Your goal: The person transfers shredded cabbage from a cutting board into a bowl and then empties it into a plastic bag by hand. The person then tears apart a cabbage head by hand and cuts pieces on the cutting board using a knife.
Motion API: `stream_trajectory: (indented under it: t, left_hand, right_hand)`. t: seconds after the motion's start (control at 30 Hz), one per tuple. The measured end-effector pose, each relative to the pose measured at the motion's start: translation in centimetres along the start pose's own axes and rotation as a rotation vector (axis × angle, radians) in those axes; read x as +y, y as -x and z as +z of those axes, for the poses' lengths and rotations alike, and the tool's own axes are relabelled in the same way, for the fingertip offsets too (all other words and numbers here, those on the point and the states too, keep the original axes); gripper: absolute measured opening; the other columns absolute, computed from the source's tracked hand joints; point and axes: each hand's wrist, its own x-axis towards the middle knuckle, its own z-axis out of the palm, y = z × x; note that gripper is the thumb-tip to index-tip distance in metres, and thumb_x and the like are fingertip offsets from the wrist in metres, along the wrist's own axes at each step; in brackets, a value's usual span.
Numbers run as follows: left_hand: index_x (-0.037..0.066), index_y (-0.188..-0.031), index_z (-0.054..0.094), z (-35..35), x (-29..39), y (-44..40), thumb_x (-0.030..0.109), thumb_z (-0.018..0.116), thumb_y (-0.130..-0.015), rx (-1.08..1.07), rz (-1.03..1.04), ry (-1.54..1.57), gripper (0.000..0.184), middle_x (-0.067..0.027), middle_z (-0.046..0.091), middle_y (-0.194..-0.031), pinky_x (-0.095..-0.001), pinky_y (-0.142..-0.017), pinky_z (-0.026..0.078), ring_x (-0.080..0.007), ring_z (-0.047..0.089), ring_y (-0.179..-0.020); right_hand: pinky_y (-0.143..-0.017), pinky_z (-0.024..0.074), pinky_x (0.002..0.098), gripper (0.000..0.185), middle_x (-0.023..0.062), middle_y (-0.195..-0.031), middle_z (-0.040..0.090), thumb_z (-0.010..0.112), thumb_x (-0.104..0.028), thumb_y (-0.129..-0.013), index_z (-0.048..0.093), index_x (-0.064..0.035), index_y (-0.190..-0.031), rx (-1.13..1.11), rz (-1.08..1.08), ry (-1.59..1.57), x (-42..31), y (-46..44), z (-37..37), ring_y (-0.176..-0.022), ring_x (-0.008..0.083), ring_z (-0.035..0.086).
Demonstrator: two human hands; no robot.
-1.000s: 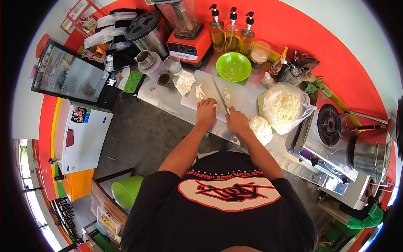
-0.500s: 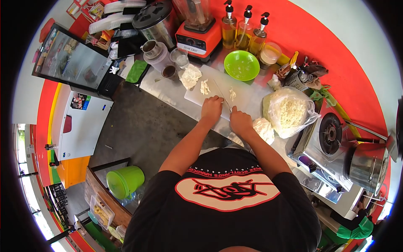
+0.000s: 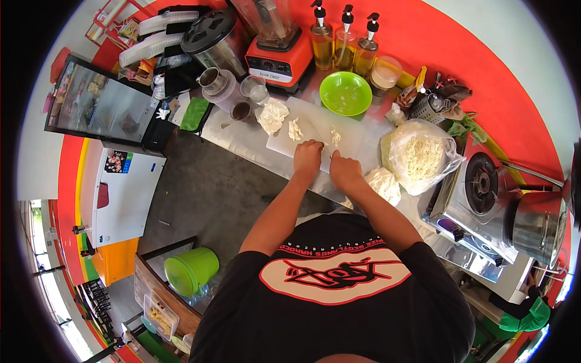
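Observation:
My right hand (image 3: pixel 345 170) is closed round the handle of a knife (image 3: pixel 319 132), whose blade points away from me across a white cutting board (image 3: pixel 287 147). Beside it, at the board's near edge, my left hand (image 3: pixel 308 156) has its fingers curled downward close to the blade; whatever lies under them is hidden. On the board a small heap of pale cut pieces (image 3: pixel 295 129) lies left of the blade, and a smaller pale heap (image 3: pixel 336 135) lies to its right. A crumpled whitish bundle (image 3: pixel 273 117) sits at the board's left end.
Behind the board stands a green bowl (image 3: pixel 345 94). To the right are a clear bag of pale shreds (image 3: pixel 422 154), another whitish bundle (image 3: pixel 384 185) and a gas stove (image 3: pixel 482 182). A blender (image 3: pixel 276 59) and pump bottles (image 3: pixel 344 51) line the wall. A person's green garment (image 3: pixel 530 317) shows far right.
The whole view has shifted and turned slightly. Both hands and the knife stay at nearly the same place on the board, with no clear change in grip.

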Motion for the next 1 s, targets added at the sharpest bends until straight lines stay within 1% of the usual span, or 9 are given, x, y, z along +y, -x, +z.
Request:
stream_trajectory:
  t: [0.03, 0.1, 0.23, 0.3, 0.47, 0.63, 0.77, 0.93, 1.0]
  left_hand:
    - [0.008, -0.088, 0.075, -0.1, -0.1, -0.1, 0.008, 0.066, -0.086, 0.006, -0.001, 0.002, 0.009, -0.0082, 0.069, -0.088, -0.0418, -0.084, 0.049, -0.0291, 0.066, -0.088]
    - [0.007, -0.088, 0.074, -0.1, -0.2, 0.0, 0.007, 0.068, -0.085, 0.032, 0.029, 0.024, 0.007, -0.0105, 0.070, -0.087, -0.0439, -0.079, 0.051, -0.0323, 0.066, -0.085]
    - [0.007, -0.087, 0.073, 0.3, -0.5, 0.1, 0.007, 0.068, -0.084, 0.041, 0.023, 0.027, 0.006, -0.0107, 0.070, -0.087, -0.0441, -0.079, 0.051, -0.0322, 0.066, -0.085]
    - [0.007, -0.086, 0.074, 0.3, -0.6, -0.1, 0.007, 0.068, -0.084, 0.040, 0.013, 0.037, 0.006, -0.0111, 0.071, -0.087, -0.0439, -0.079, 0.052, -0.0320, 0.067, -0.084]
    - [0.007, -0.085, 0.075, 0.0, -0.5, -0.4, 0.009, 0.070, -0.083, -0.006, -0.045, 0.059, 0.005, -0.0124, 0.073, -0.086, -0.0435, -0.078, 0.054, -0.0325, 0.069, -0.082]
    - [0.007, -0.085, 0.075, -0.1, -0.4, -0.3, 0.011, 0.072, -0.082, -0.024, -0.088, 0.055, 0.006, -0.0142, 0.073, -0.085, -0.0437, -0.076, 0.055, -0.0340, 0.070, -0.080]
    - [0.007, -0.085, 0.075, -0.1, -0.3, -0.3, 0.011, 0.070, -0.083, -0.021, -0.110, 0.059, 0.007, -0.0150, 0.073, -0.086, -0.0434, -0.076, 0.055, -0.0343, 0.070, -0.080]
    - [0.007, -0.087, 0.076, -0.3, 0.2, 0.2, 0.011, 0.066, -0.085, -0.011, -0.097, 0.048, 0.011, -0.0156, 0.073, -0.087, -0.0444, -0.076, 0.056, -0.0346, 0.070, -0.081]
    - [0.006, -0.085, 0.075, -0.4, 0.5, 0.3, 0.011, 0.063, -0.087, -0.031, -0.160, 0.046, 0.013, -0.0146, 0.073, -0.087, -0.0451, -0.078, 0.056, -0.0351, 0.070, -0.083]
  right_hand:
    - [-0.080, 0.0563, 0.0485, 0.019, 0.0235, -0.096, 0.073, 0.050, -0.011, -0.093, 0.050, -0.0002, -0.110, 0.003, -0.003, 0.005, 0.1, 0.0, 0.5, -0.091, 0.0390, 0.073]
    - [-0.080, 0.0563, 0.0486, 0.021, 0.0238, -0.096, 0.073, 0.052, -0.011, -0.092, 0.049, -0.0002, -0.110, -0.001, 0.022, -0.013, 0.0, 0.0, 1.2, -0.091, 0.0392, 0.073]
    - [-0.080, 0.0562, 0.0491, 0.022, 0.0242, -0.095, 0.073, 0.053, -0.012, -0.092, 0.048, -0.0006, -0.110, -0.041, -0.010, 0.011, -0.1, -0.2, 0.2, -0.090, 0.0401, 0.073]
    - [-0.080, 0.0563, 0.0486, 0.024, 0.0252, -0.096, 0.073, 0.055, -0.012, -0.092, 0.046, -0.0004, -0.110, -0.036, 0.009, 0.008, -0.4, -0.2, -0.3, -0.091, 0.0402, 0.073]
    - [-0.081, 0.0562, 0.0485, 0.023, 0.0255, -0.098, 0.072, 0.052, -0.013, -0.093, 0.047, -0.0002, -0.111, -0.026, 0.014, -0.011, -0.2, -0.7, 1.1, -0.092, 0.0401, 0.072]
    - [-0.082, 0.0562, 0.0483, 0.022, 0.0253, -0.098, 0.072, 0.050, -0.014, -0.095, 0.047, -0.0003, -0.112, -0.042, -0.003, 0.015, -0.9, -0.3, -0.5, -0.092, 0.0408, 0.072]
    - [-0.082, 0.0562, 0.0485, 0.022, 0.0252, -0.097, 0.072, 0.048, -0.015, -0.096, 0.047, 0.0001, -0.113, -0.028, 0.031, -0.014, -0.8, -1.0, 1.5, -0.092, 0.0406, 0.072]
    - [-0.083, 0.0560, 0.0489, 0.023, 0.0253, -0.099, 0.072, 0.045, -0.016, -0.098, 0.047, 0.0003, -0.113, -0.052, 0.002, 0.021, -0.7, -0.5, 0.3, -0.093, 0.0409, 0.072]
    - [-0.083, 0.0559, 0.0489, 0.022, 0.0250, -0.098, 0.073, 0.046, -0.016, -0.097, 0.046, 0.0002, -0.113, -0.047, 0.014, -0.018, -0.7, -0.3, 0.5, -0.092, 0.0410, 0.072]
